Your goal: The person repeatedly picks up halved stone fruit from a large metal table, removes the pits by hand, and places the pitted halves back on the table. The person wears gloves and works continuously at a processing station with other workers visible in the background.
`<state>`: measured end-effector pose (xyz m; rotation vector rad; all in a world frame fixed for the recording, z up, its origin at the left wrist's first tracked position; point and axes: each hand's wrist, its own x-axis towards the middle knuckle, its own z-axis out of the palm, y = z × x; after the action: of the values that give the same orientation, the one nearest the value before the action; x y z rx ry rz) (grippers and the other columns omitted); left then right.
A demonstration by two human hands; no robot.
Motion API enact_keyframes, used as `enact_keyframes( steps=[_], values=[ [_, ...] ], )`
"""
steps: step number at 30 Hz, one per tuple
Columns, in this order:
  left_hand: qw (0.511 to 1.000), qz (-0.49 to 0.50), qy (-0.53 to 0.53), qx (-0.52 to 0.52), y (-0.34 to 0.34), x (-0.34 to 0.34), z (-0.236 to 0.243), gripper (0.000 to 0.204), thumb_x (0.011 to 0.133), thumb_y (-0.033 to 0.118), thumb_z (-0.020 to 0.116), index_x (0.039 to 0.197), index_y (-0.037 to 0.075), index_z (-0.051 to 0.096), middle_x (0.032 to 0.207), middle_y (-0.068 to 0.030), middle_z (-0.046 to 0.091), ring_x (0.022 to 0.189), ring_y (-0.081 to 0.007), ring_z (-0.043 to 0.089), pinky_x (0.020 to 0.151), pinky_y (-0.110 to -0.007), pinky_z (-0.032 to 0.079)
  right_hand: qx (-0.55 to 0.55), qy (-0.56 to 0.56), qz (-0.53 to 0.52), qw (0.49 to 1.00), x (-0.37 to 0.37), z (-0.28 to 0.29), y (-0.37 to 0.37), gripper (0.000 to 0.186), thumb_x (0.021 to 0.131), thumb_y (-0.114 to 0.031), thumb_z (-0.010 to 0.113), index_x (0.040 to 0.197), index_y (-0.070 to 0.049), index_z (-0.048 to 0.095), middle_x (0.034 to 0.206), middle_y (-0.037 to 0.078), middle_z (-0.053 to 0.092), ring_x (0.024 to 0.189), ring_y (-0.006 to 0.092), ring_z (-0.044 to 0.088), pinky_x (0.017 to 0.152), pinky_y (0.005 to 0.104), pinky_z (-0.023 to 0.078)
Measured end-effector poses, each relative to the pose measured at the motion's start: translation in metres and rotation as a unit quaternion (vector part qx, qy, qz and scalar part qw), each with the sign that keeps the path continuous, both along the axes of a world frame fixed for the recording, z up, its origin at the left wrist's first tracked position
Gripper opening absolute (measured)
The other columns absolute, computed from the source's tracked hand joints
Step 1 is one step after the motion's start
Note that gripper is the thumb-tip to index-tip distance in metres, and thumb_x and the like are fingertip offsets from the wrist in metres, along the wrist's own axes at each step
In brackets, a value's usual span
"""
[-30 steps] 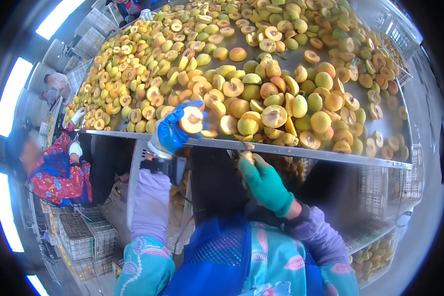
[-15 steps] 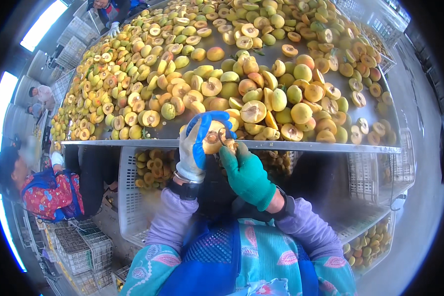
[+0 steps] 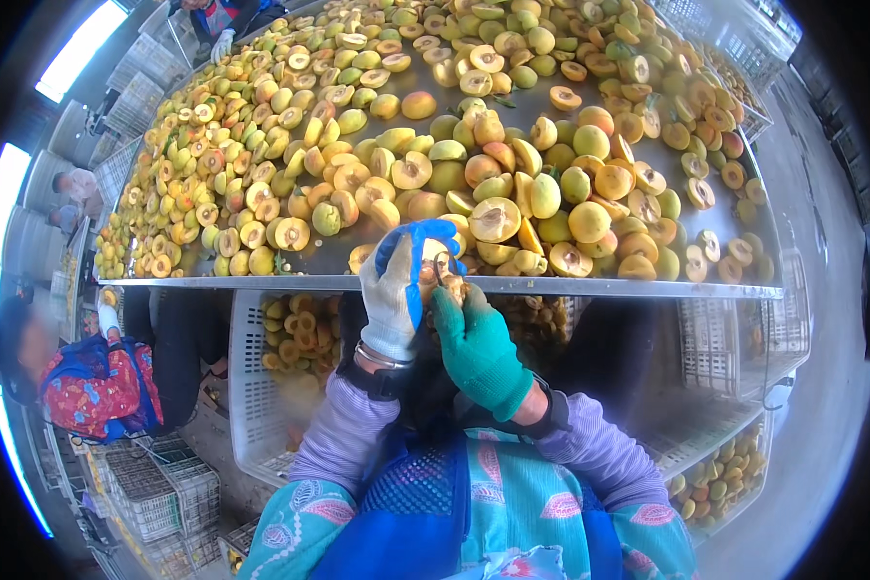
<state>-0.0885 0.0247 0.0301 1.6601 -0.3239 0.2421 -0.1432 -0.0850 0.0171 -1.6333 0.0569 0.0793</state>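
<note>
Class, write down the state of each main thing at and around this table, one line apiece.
Held fruit: apparently cut, partly hidden
Thin tool: curved end at held fruit, contact unclear
Left hand: gloved, curled around held fruit
Right hand: gloved, closed on thin tool
Fruit heap: spread out, many halved
Table: largely covered
White crate: holding fruit

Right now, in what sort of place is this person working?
Probably a fruit-processing workshop: a metal table heaped with halved fruit, stacked plastic crates, and a gloved co-worker beside the table.
</note>
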Motion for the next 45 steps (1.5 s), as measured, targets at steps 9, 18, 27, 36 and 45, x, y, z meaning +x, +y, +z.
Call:
enact_keyframes(
  steps=[9,18,27,36,45],
  values=[
    [0.962,-0.035,0.200,-0.180,0.001,0.002,-0.010,0.035,0.100,0.027,0.054,0.107,-0.006,0.064,0.091,-0.0134,0.069,0.071,-0.0202,0.069,0.063,-0.032,0.058,0.124,0.108,0.039,0.986,-0.003,0.007,-0.001,0.038,0.100,-0.036,0.053,0.100,0.002,0.054,0.072,0.015,0.063,0.056,0.0249,0.061,0.050,0.0399,0.047],
    [0.972,-0.005,0.170,-0.160,-0.012,0.008,-0.012,0.038,0.099,0.030,0.055,0.103,-0.006,0.065,0.089,-0.0137,0.069,0.067,-0.0190,0.066,0.060,-0.031,0.056,0.211,0.203,0.073,0.954,0.006,0.008,-0.009,0.040,0.099,-0.044,0.051,0.094,-0.005,0.053,0.062,0.004,0.054,0.042,0.0121,0.050,0.036,0.0270,0.040],
    [0.954,-0.122,0.250,-0.113,-0.008,0.023,0.014,0.030,0.095,0.024,0.060,0.106,-0.003,0.067,0.090,-0.0076,0.069,0.075,-0.0119,0.064,0.069,-0.025,0.053,0.297,0.220,0.083,0.925,0.011,0.011,-0.019,0.037,0.100,-0.042,0.050,0.096,-0.006,0.054,0.063,0.002,0.053,0.043,0.0108,0.048,0.038,0.0253,0.038],
    [0.964,-0.125,0.222,-0.076,-0.019,0.033,0.007,0.036,0.098,0.031,0.056,0.100,-0.002,0.070,0.077,-0.0076,0.068,0.067,-0.0136,0.064,0.066,-0.026,0.053,0.554,0.301,0.166,0.758,0.014,0.017,-0.036,0.038,0.101,-0.050,0.047,0.087,-0.014,0.051,0.060,0.001,0.050,0.041,0.0126,0.045,0.038,0.0266,0.036],
    [0.968,-0.190,-0.111,0.119,-0.028,0.049,-0.008,0.027,0.100,0.018,0.050,0.098,-0.001,0.070,0.089,-0.0077,0.070,0.072,-0.0118,0.064,0.067,-0.027,0.053,0.569,0.285,0.161,0.754,0.014,0.014,-0.040,0.040,0.101,-0.054,0.041,0.088,-0.018,0.051,0.057,-0.006,0.041,0.043,0.0096,0.036,0.045,0.0278,0.032]
  ],
)
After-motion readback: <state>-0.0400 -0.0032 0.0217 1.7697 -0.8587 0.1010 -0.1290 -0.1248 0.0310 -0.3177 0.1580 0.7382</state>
